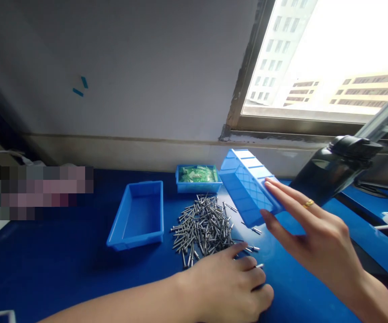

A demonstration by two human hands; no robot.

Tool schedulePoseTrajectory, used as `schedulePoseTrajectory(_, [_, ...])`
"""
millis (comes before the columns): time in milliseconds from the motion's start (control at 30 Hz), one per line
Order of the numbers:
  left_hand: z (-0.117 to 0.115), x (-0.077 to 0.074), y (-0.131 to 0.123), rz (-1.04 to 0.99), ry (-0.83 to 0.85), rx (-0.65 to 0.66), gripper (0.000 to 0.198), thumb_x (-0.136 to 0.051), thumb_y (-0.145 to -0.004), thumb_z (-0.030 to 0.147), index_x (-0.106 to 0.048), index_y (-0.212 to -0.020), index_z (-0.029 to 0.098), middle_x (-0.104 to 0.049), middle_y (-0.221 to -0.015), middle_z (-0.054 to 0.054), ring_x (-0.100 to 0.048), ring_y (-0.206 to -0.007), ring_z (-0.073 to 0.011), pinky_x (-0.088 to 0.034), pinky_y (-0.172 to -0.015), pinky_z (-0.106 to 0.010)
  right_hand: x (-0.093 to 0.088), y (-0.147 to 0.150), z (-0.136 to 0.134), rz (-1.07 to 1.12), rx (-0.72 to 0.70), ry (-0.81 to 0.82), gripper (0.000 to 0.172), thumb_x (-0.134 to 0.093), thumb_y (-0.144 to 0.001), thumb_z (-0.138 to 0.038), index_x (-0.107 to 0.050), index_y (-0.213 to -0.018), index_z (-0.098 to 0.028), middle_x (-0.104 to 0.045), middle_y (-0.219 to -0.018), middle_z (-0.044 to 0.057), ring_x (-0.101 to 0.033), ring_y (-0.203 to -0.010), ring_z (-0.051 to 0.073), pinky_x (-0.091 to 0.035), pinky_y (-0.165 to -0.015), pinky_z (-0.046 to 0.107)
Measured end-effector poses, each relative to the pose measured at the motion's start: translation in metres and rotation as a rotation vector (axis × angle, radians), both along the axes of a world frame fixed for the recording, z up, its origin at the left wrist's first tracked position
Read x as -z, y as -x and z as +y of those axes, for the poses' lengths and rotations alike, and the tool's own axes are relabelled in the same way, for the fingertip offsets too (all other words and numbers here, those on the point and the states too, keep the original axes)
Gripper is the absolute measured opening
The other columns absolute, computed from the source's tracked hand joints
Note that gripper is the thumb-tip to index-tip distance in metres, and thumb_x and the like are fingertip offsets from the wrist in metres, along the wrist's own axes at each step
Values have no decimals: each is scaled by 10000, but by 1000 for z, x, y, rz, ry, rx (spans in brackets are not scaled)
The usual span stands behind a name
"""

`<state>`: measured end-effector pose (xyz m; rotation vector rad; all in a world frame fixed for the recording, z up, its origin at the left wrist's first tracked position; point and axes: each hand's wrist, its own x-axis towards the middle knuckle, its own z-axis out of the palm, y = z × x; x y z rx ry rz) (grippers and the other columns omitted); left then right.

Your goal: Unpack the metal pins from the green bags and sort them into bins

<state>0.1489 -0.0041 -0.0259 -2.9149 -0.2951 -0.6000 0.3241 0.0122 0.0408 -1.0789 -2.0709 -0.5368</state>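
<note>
The right hand [318,233] gripped a blue plastic bin [246,190] by its side wall, with the thumb on one side and the fingers on the other. This bin was tilted steeply and was lifted just to the right of a heap of blind rivets [202,224], which lay loose on the blue desk [46,260]. A gold-coloured ring [308,203] was on one finger of this hand.

The left hand [234,285] was at the near right edge of the heap, palm down, with its fingers bent and slightly apart. I could not tell if it held any rivets, because the back of the hand hid them. Several rivets lay apart from the heap, on its right side.

To the left of the heap, a wider blue tray [143,213] stood flat on the desk. Behind the heap was a small blue box [199,188], which contained green plastic packets [197,173]. A black bottle [318,166] stood behind the right hand, below the window [321,116].
</note>
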Motion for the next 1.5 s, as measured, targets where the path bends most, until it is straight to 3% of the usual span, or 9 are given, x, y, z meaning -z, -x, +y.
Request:
schedulePoseTrajectory(200, [9, -5, 5, 20, -81, -4, 218, -372, -865, 140, -588, -845, 122, -561, -730, -33, -528, -736, -168, -335, -963, -410, 6, -19, 27, 85, 195, 157, 390, -489, -843, -338, -540, -1209, -213, -562, -1216, 68, -629, -932, 229, -541, -755, 311])
schedulePoseTrajectory(467, [8, -6, 7, 22, -119, -25, 185, -392, -857, 152, -562, -785, 145, -538, -717, -25, -507, -709, -162, -368, -910, -377, 7, -36, 38, -64, 387, 216, 421, -449, -829, -344, -521, -1229, -235, -556, -1226, 35, -614, -966, 257, -528, -765, 357])
schedulePoseTrajectory(700, [10, -3, 9, 4, -122, -21, 164, -410, -853, 165, -557, -782, 155, -541, -720, -22, -514, -715, -157, -362, -907, -371, 23, -70, 49, -12, 317, 476, 588, -468, -783, -325, -371, -1340, -162, -519, -1259, 106, -530, -1107, 257, -455, -910, 386])
schedulePoseTrajectory(767, [10, -2, 9, -6, -125, -13, 162, -414, -854, 170, -553, -773, 157, -545, -726, -23, -517, -717, -157, -359, -910, -375, 26, -81, 51, 47, 299, 489, 557, -483, -768, -324, -428, -1301, -169, -545, -1227, 103, -540, -1093, 266, -452, -912, 401])
schedulePoseTrajectory(867, [10, -1, 8, -16, -140, -7, 158, -422, -851, 169, -546, -754, 157, -549, -726, -22, -521, -725, -156, -356, -914, -377, 28, -90, 50, 223, 235, 573, 491, -487, -774, -341, -487, -1245, -202, -614, -1113, 90, -626, -940, 255, -532, -773, 386])
schedulePoseTrajectory(1000, [10, -3, 9, -20, -153, 1, 172, -417, -854, 164, -539, -734, 155, -551, -718, -21, -520, -717, -158, -370, -895, -372, 35, -88, 49, 527, 57, 872, 490, -454, -807, -340, -417, -1285, -244, -646, -1026, 62, -673, -761, 195, -569, -590, 300])
schedulePoseTrajectory(1100, [10, -4, 10, -17, -161, 10, 171, -423, -849, 156, -529, -714, 156, -551, -712, -21, -518, -704, -155, -378, -885, -362, 43, -82, 48, 540, 134, 1015, 489, -468, -789, -347, -444, -1259, -216, -633, -1062, 82, -660, -822, 208, -564, -609, 297])
schedulePoseTrajectory(1233, [10, -5, 12, -12, -174, 34, 170, -432, -846, 148, -530, -707, 156, -557, -715, -20, -523, -715, -152, -383, -882, -343, 48, -72, 43, 365, 261, 934, 485, -463, -776, -322, -482, -1235, -168, -609, -1119, 117, -640, -862, 228, -543, -643, 310])
schedulePoseTrajectory(1500, [20, -12, 17, 18, -279, 83, 202, -416, -857, 113, -572, -731, 140, -573, -687, -23, -531, -698, -142, -403, -828, -318, 43, -53, 32, 226, 157, 858, 451, -426, -826, -344, -484, -1237, -167, -664, -1018, 77, -652, -770, 200, -531, -671, 326])
